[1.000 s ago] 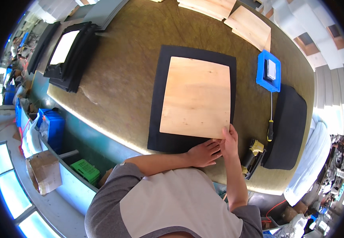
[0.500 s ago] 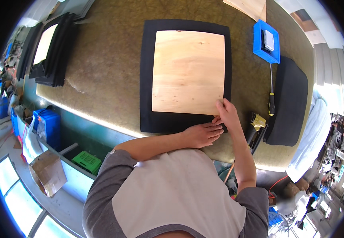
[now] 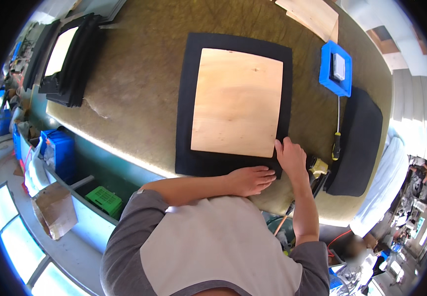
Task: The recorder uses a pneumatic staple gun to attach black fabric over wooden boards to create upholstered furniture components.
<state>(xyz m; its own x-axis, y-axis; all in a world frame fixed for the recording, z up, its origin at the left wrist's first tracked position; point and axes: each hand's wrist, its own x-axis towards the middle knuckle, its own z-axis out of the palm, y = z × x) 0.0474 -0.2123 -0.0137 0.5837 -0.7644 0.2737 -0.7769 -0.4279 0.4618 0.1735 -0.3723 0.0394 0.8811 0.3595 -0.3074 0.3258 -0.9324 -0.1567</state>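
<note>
A pale plywood panel (image 3: pixel 238 103) lies on a larger black sheet (image 3: pixel 185 113), whose border shows on all sides. My left hand (image 3: pixel 254 181) rests flat, fingers out, over the sheet's near edge. At the panel's near right corner is my right hand (image 3: pixel 292 159). Its thumb touches the panel's right edge and stands apart from the forefinger; the other fingers bend down over the sheet's edge, their tips partly hidden. Just right of that hand lies a yellow and black staple gun (image 3: pixel 318 168), partly covered by my forearm.
On the right side of the table (image 3: pixel 134 84) are a screwdriver (image 3: pixel 337 147), a blue tray (image 3: pixel 345 88) with small boxes and a folded black sheet (image 3: pixel 356 148). More plywood (image 3: pixel 309 17) lies at the far right. Black sheets (image 3: pixel 78 69) are stacked at the left.
My right hand has let go of the panel's corner and moved slightly up its right edge. My left hand stays flat. The whole view has shifted somewhat.
</note>
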